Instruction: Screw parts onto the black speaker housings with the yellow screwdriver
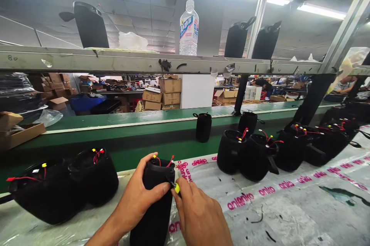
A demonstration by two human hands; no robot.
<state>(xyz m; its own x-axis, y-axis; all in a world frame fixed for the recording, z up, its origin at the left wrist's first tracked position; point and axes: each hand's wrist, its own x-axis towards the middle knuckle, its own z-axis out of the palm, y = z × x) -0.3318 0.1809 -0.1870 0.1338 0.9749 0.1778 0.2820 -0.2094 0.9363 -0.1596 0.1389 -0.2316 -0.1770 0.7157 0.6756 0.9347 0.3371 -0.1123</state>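
Wrapped round the upper part of a black cylindrical speaker housing [154, 213] is my left hand [136, 196], its thumb pressed across the front. The housing stands slightly tilted, and red wires with small yellow and red plugs stick up from its open top. My right hand [200, 211] is closed on a small tool with a yellow-green end [177, 188], held against the housing's right side just below the rim. A dark strap-like piece lies there, near my left thumb. The fingers hide most of the tool, so I cannot tell its exact kind.
More wired housings stand left [95, 180] and right [257, 161] on a plastic-covered bench [277, 219] with pink lettering. Behind runs a green conveyor belt [162, 130] carrying a housing [204, 128]. Overhead, a shelf [130, 61] holds a plastic bottle [189, 30] and more housings.
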